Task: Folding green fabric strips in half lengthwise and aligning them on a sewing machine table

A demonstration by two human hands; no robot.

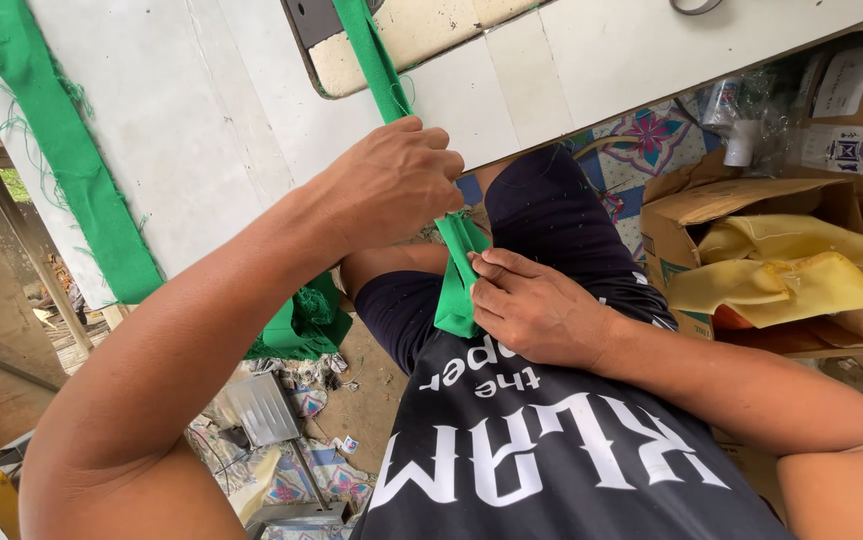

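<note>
A narrow green fabric strip (370, 60) runs from the cream plate (422, 35) set in the white table (212, 130) down over the table's front edge. My left hand (392, 185) is closed around the strip right at that edge. Below it, over my lap, my right hand (532, 305) pinches the strip's folded lower end (455, 300) between thumb and fingers. The strip is taut between the two hands.
A second, frayed green strip (62, 150) lies along the table's left side. A heap of green cloth (302, 320) lies under the table. An open cardboard box (682, 215) with yellow fabric (782, 270) stands on my right. Scraps and litter cover the floor.
</note>
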